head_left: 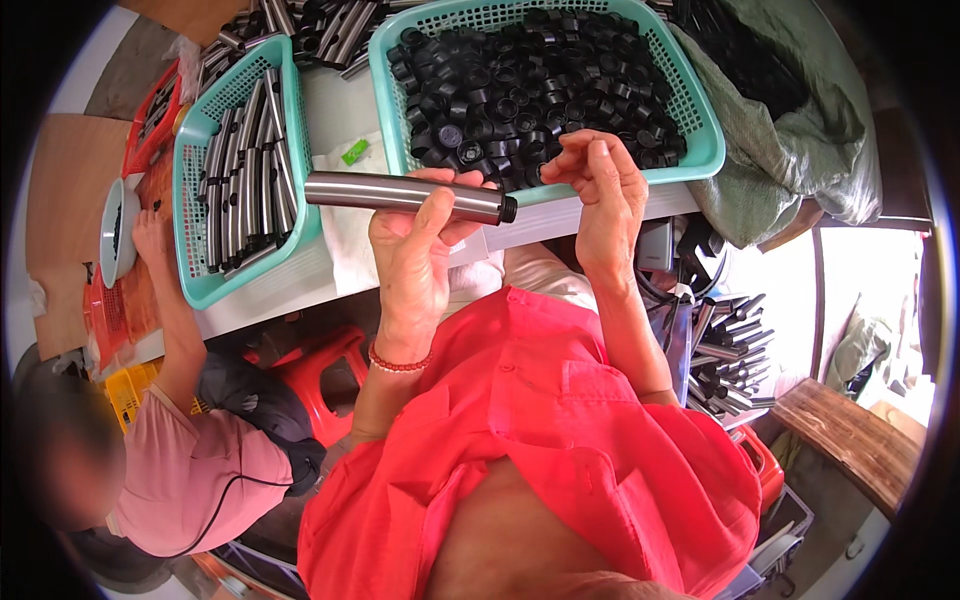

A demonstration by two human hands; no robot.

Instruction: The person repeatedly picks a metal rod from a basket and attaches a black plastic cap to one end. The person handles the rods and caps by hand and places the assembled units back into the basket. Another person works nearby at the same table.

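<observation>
My left hand (415, 240) is closed around a shiny metal tube (350, 190), held level above the table's front edge. At the tube's right end sits a black threaded plastic end (508, 209). My right hand (607, 200) is raised at the near rim of a teal basket (708, 150), its fingers curled in toward the thumb. Whether a small part is between those fingertips cannot be made out against the dark contents. Heaped in that basket are many small black plastic caps (530, 90).
On the left, a second teal basket (183, 190) holds metal tubes (245, 170). A co-worker's hand (150, 235) is beside a pale bowl (118, 230). A green woven sack (815, 130) stands right of the caps. More tubes (735, 345) are stacked at lower right, near a wooden bench (850, 440).
</observation>
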